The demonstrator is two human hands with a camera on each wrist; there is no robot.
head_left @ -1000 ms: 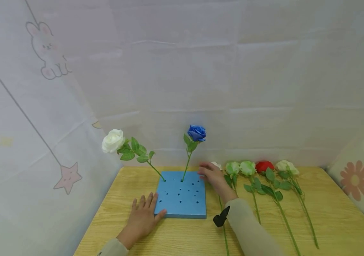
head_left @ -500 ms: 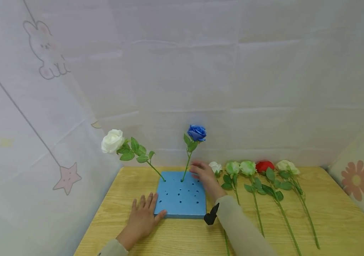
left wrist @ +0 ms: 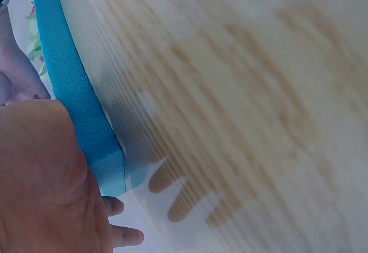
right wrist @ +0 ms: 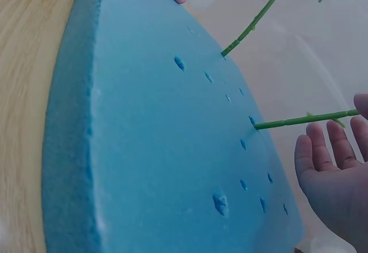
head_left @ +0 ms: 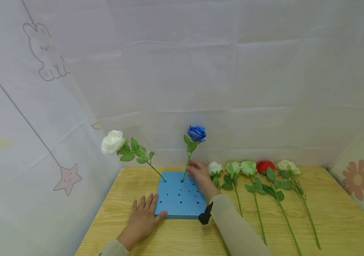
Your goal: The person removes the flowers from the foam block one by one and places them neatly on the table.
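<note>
A blue foam board (head_left: 172,209) with several holes lies on the table. Two artificial roses stand in its back holes: a white rose (head_left: 112,141) leaning far left and a blue rose (head_left: 196,133) more upright. My left hand (head_left: 143,217) rests against the board's left side, fingers spread and thumb over the front corner. In the left wrist view, the left palm (left wrist: 46,172) is beside the board's edge. My right hand (head_left: 202,179) is close to the blue rose's lower stem (right wrist: 305,119), fingers loosely bent; in the right wrist view the stem runs between thumb and fingers.
Right of the board, a row of roses lies on the wooden table (head_left: 338,209): a white one (head_left: 215,168), two greenish ones (head_left: 248,168), a red one (head_left: 265,165) and a cream one (head_left: 287,166). A white cloth backdrop (head_left: 182,71) rises behind the table.
My right hand has moved left, from beside the lying white rose to the blue rose's stem, uncovering the white bloom. The left hand has stayed at the board.
</note>
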